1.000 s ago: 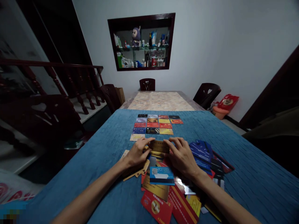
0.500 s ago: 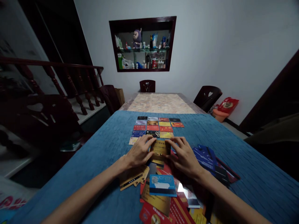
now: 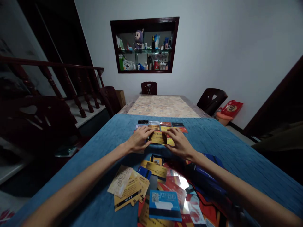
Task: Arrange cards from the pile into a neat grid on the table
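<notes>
A gold bank card (image 3: 158,137) is gripped between both hands, its printed side facing me. My left hand (image 3: 139,138) pinches its left edge, and my right hand (image 3: 178,142) pinches its right edge. The card is held over the near part of an arrangement of cards laid in rows, hiding some of them. In the back row lie a black card (image 3: 143,122), a red card (image 3: 165,124) and a dark card (image 3: 177,125). Closer to me spreads a loose pile with a light blue card (image 3: 165,201) on top and gold cards (image 3: 129,189) at its left.
A blue cloth (image 3: 94,151) covers the near part of the table, and a patterned top (image 3: 163,104) shows beyond it. Dark blue cards (image 3: 214,159) lie by my right forearm. Chairs (image 3: 211,101) stand around the table; a wooden railing (image 3: 71,67) runs along the left.
Both hands have moved forward, carrying the gold card from above the loose pile to the laid-out rows. The pile's far end, with several gold cards, is now uncovered.
</notes>
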A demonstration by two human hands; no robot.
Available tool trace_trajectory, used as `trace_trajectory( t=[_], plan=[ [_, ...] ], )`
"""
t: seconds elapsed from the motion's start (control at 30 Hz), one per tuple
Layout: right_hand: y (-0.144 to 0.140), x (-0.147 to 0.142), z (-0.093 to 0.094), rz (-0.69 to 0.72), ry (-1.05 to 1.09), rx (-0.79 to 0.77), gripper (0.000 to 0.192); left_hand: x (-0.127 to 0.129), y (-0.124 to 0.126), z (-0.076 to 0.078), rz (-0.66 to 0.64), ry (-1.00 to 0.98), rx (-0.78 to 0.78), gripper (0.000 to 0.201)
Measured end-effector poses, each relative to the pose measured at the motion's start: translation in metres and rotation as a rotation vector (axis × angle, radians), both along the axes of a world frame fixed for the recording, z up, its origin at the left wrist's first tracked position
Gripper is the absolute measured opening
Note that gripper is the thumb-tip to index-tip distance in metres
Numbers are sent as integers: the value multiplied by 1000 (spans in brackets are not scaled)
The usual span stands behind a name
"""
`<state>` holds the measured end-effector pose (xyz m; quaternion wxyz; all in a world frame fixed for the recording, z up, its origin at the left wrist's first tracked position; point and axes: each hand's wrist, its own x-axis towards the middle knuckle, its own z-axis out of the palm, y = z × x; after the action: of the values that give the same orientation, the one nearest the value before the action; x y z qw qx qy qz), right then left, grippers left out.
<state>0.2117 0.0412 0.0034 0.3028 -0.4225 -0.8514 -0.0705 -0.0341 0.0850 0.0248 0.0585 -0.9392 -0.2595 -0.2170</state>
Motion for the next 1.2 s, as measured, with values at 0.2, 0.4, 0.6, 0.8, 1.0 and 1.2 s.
trace_trajectory(
  t=[0.2,0.4,0.6,0.8,1.0,1.2],
  plan=[
    [49,0,-6,-9,1,-27,43,1,43,0,63,55,-43,41],
    [94,-4,-7,-87,6,-135,26,8,85,-4,164,94,-101,29],
    [132,-8,-11,-197,-108,-243,23,17,124,-14,248,140,-160,30],
    [155,-8,-19,-264,-201,-337,31,24,141,-20,281,193,-248,29],
    [163,-11,-20,-315,-260,-393,35,28,146,-24,324,230,-274,31],
    [163,-15,-16,-341,-318,-426,35,30,149,-28,328,245,-278,30]
  ],
)
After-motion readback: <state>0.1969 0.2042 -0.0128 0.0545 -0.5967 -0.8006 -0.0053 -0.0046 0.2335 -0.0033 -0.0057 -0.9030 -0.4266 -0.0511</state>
